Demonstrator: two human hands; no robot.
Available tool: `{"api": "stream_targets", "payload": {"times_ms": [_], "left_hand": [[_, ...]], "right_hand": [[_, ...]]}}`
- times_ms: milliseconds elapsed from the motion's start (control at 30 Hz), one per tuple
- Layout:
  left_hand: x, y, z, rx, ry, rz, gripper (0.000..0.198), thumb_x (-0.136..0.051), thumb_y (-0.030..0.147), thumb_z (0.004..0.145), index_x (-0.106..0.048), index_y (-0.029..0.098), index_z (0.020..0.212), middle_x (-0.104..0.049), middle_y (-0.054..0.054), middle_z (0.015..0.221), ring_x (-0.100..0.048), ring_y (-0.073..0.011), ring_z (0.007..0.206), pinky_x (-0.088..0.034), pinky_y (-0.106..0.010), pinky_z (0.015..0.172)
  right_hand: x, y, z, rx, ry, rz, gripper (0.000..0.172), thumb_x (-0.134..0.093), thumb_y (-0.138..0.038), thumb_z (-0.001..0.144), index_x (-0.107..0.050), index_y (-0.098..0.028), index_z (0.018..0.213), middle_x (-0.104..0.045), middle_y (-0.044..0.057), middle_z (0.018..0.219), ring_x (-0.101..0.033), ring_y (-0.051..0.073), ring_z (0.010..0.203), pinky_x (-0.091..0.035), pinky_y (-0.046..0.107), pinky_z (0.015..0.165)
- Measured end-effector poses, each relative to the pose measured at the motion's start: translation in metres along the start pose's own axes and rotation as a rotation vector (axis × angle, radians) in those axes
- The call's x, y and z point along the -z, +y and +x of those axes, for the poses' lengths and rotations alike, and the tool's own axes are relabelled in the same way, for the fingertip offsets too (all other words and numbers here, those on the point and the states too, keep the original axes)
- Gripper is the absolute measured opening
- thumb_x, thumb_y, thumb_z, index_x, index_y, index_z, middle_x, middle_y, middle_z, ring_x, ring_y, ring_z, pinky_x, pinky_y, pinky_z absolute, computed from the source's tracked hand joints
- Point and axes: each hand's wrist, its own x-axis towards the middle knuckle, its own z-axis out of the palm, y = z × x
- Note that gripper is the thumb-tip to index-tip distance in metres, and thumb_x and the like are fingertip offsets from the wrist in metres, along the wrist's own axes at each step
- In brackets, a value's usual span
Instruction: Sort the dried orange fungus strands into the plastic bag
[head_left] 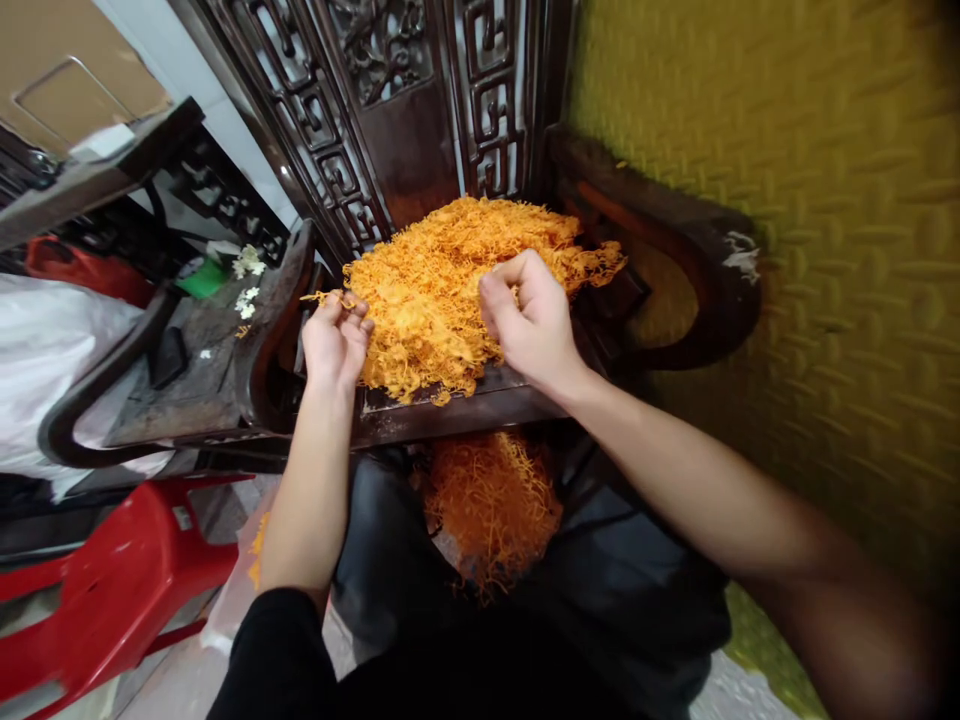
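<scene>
Hands (531, 318) partly hide the heaped orange strands (442, 255).

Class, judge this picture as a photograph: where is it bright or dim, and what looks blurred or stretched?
Head view: the heaped orange strands are brightly lit, while the orange clump below lies in shade; head view: the right forearm softens and darkens toward the lower right corner; head view: the yellow patterned surface looks soft and stretched, apparently by a wide lens.

Near the red chair (142, 550) I see a short, black sleeve (277, 640); farther from this chair, the trousers (637, 580) are dark grey.
</scene>
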Motion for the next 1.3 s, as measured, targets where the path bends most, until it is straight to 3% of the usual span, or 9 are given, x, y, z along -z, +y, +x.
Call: {"api": "stream_targets", "payload": {"times_ms": [100, 200, 333, 533, 733, 833, 1033, 1167, 1300], "left_hand": [[-0.001, 0.001, -0.010, 0.029, -0.088, 0.076, 0.009, -0.063, 0.021, 0.091, -0.056, 0.020, 0.085, -0.066, -0.001, 0.077, -0.068, -0.0108, 0.069, -0.051, -0.019, 0.058], [-0.009, -0.004, -0.026, 0.030, -0.165, 0.121, 0.012, -0.069, 0.026, 0.090, -0.059, 0.021, 0.087, -0.069, -0.002, 0.082, -0.070, -0.0129, 0.072, -0.055, -0.021, 0.061], [-0.012, -0.004, -0.034, 0.042, -0.209, 0.118, 0.012, -0.070, 0.027, 0.090, -0.061, 0.021, 0.085, -0.069, -0.003, 0.083, -0.070, -0.0131, 0.072, -0.057, -0.023, 0.062], [-0.013, 0.000, -0.037, 0.061, -0.256, 0.079, 0.013, -0.071, 0.032, 0.092, -0.064, 0.021, 0.091, -0.072, -0.006, 0.093, -0.072, -0.0152, 0.081, -0.059, -0.025, 0.069], [-0.009, -0.010, -0.039, -0.061, -0.258, 0.334, 0.071, -0.094, 0.034, 0.071, -0.061, 0.029, 0.134, -0.070, -0.012, 0.129, -0.072, -0.0196, 0.104, -0.055, -0.024, 0.079], [-0.004, -0.016, -0.040, 0.057, -0.310, 0.461, 0.089, -0.098, 0.029, 0.065, -0.054, 0.021, 0.142, -0.075, -0.011, 0.109, -0.073, -0.0192, 0.094, -0.055, -0.027, 0.082], [-0.008, -0.015, -0.052, 0.164, -0.399, 0.372, 0.077, -0.097, 0.030, 0.066, -0.055, 0.022, 0.130, -0.062, 0.005, 0.067, -0.059, -0.0102, 0.053, -0.042, -0.022, 0.054], [-0.008, -0.015, -0.053, 0.144, -0.370, 0.296, 0.067, -0.096, 0.023, 0.066, -0.053, 0.026, 0.117, -0.056, 0.010, 0.065, -0.046, -0.0037, 0.046, -0.028, -0.017, 0.043], [-0.007, -0.019, -0.051, 0.109, -0.309, 0.303, 0.063, -0.095, 0.022, 0.066, -0.054, 0.025, 0.113, -0.056, 0.010, 0.065, -0.044, -0.0022, 0.045, -0.024, -0.017, 0.040]], "right_hand": [[0.008, 0.001, 0.008, -0.196, -0.139, 0.179, 0.051, -0.055, -0.076, 0.092, -0.040, -0.026, 0.094, -0.064, 0.004, 0.093, -0.063, 0.015, 0.071, -0.046, 0.030, 0.054], [0.016, 0.004, 0.013, -0.232, -0.186, 0.257, 0.058, -0.069, -0.076, 0.083, -0.044, -0.026, 0.098, -0.066, 0.005, 0.099, -0.065, 0.015, 0.074, -0.050, 0.029, 0.056], [0.025, 0.004, 0.015, -0.238, -0.183, 0.133, 0.054, -0.058, -0.073, 0.092, -0.059, -0.024, 0.113, -0.066, 0.003, 0.084, -0.062, 0.016, 0.068, -0.048, 0.031, 0.055], [0.022, 0.011, 0.013, -0.071, -0.376, -0.328, 0.027, -0.074, -0.042, 0.087, -0.076, -0.017, 0.096, -0.077, 0.009, 0.102, -0.069, 0.025, 0.097, -0.051, 0.042, 0.091], [0.014, 0.009, 0.014, -0.086, -0.412, -0.206, 0.040, -0.068, -0.055, 0.090, -0.068, -0.017, 0.078, -0.069, 0.003, 0.076, -0.058, 0.017, 0.073, -0.044, 0.034, 0.074], [0.012, 0.002, 0.011, -0.104, -0.424, -0.153, 0.044, -0.071, -0.061, 0.088, -0.069, -0.018, 0.079, -0.063, 0.001, 0.066, -0.055, 0.016, 0.067, -0.043, 0.032, 0.067], [0.002, 0.001, 0.003, -0.341, -0.484, 0.025, 0.041, -0.071, -0.062, 0.090, -0.071, -0.021, 0.092, -0.057, -0.003, 0.049, -0.053, 0.014, 0.043, -0.045, 0.030, 0.047], [-0.003, 0.006, 0.004, -0.267, -0.384, 0.000, 0.058, -0.063, -0.067, 0.094, -0.071, -0.020, 0.126, -0.064, 0.000, 0.064, -0.058, 0.015, 0.048, -0.052, 0.033, 0.050], [-0.001, 0.001, 0.002, -0.020, -0.470, -0.170, 0.083, -0.063, -0.071, 0.091, -0.048, -0.023, 0.158, -0.074, 0.006, 0.093, -0.070, 0.023, 0.074, -0.058, 0.041, 0.074]]}}
